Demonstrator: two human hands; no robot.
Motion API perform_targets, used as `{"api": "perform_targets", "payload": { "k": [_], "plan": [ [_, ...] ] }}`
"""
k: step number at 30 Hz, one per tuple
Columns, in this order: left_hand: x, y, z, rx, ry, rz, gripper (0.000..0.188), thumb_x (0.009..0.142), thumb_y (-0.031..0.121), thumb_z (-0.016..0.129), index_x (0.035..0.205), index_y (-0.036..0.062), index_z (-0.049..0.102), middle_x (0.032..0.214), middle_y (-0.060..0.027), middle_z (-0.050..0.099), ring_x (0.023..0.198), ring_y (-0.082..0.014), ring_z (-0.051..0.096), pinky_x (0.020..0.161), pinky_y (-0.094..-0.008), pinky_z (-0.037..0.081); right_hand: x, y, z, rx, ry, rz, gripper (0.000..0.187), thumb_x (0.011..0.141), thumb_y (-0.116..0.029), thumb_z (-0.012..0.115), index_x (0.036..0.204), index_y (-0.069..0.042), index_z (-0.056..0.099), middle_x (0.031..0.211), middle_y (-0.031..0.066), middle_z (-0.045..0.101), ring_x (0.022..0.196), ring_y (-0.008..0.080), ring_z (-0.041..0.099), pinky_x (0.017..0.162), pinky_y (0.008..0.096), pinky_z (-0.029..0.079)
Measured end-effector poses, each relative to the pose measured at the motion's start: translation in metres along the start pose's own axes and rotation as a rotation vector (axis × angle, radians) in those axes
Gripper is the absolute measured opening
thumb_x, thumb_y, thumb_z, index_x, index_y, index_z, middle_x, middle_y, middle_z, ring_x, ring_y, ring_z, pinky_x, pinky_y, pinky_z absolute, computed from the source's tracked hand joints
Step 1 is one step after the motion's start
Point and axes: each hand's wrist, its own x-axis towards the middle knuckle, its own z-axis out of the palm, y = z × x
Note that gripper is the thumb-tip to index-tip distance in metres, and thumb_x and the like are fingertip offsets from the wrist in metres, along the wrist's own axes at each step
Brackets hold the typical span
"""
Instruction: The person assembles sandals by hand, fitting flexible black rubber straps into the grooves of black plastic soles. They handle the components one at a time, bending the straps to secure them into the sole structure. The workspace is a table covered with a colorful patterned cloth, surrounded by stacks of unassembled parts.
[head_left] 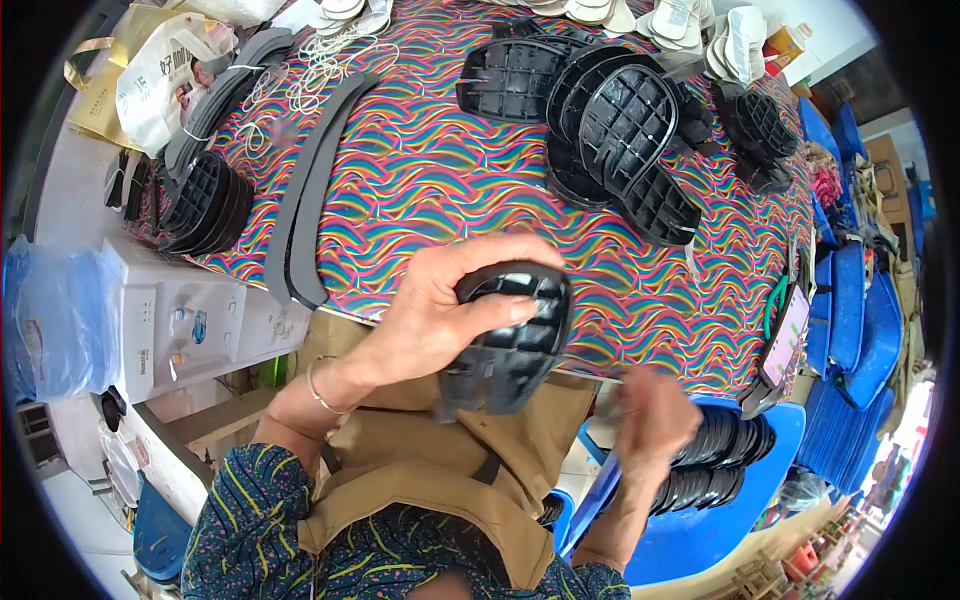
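The left hand (430, 320) is gripping a black sole (505, 340), its fingers wrapping over the top edge and the thumb pressing across the ribbed inner face. The sole is hanging tilted above the near edge of the worktop (450, 190), over the person's tan apron (440, 470). The right hand (655, 420) is blurring lower right, just beside a stack of soles (720, 455) lying on a blue chair (720, 530); I cannot tell whether its fingers are closing on anything. A thin pale line is running between the held sole and the right hand, too faint to identify. On the worktop's bright wavy cloth, a pile of black soles (610, 130) is lying far right of centre, long dark strips (305, 190) are curving on the left, and a smaller sole stack (205, 205) is sitting near the left edge. White soles (690, 25) are lining the far edge.
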Motion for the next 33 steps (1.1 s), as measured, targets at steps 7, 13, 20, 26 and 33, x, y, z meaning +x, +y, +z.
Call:
{"api": "perform_targets", "payload": {
  "k": [7,13,20,26,33],
  "plan": [
    [-0.004,0.003,0.0,-0.029,-0.018,-0.093,0.034,0.082,0.003,0.072,0.115,0.0005,0.067,0.109,-0.0071,0.07,0.099,-0.0142,0.065,0.089,-0.0287,0.052,-0.013,0.011,-0.015,0.265,-0.087,0.196,0.009,0.083,0.003,0.065,0.092,0.003,0.065,0.074,0.0126,0.066,0.065,0.0294,0.064,0.06,0.0388,0.049],
    [0.005,0.001,0.011,-0.005,-0.03,-0.083,0.035,0.084,0.0,0.069,0.118,0.0011,0.065,0.11,-0.007,0.068,0.099,-0.014,0.065,0.089,-0.0288,0.052,0.013,-0.016,-0.037,0.379,0.128,0.376,0.057,0.083,-0.036,0.066,0.122,0.005,0.061,0.118,0.0174,0.065,0.115,0.0344,0.058,0.1,0.0447,0.042],
    [0.008,-0.003,0.021,0.036,0.001,0.001,0.035,0.083,-0.002,0.068,0.117,0.0007,0.064,0.11,-0.0073,0.068,0.1,-0.0144,0.065,0.089,-0.0286,0.052,0.027,-0.027,0.018,0.348,-0.094,0.118,0.029,0.08,-0.001,0.071,0.109,0.0,0.066,0.084,0.0125,0.064,0.082,0.0325,0.058,0.077,0.0393,0.045],
    [0.015,-0.007,0.02,0.001,0.015,-0.055,0.035,0.079,-0.004,0.068,0.113,-0.0016,0.067,0.108,-0.0068,0.069,0.096,-0.0138,0.066,0.087,-0.0272,0.052,-0.003,-0.044,0.038,0.425,0.006,0.431,0.015,0.085,0.001,0.067,0.099,0.001,0.065,0.073,0.0128,0.06,0.065,0.0269,0.059,0.06,0.035,0.046],
    [0.023,-0.013,0.027,0.021,0.056,-0.077,0.035,0.079,-0.006,0.066,0.113,-0.0011,0.067,0.106,-0.0067,0.068,0.097,-0.013,0.066,0.086,-0.0269,0.052,-0.003,-0.063,0.045,0.58,0.016,0.614,0.013,0.094,-0.003,0.059,0.105,0.002,0.064,0.068,0.0079,0.056,0.057,0.0129,0.051,0.053,0.0271,0.041]
  ]
}}
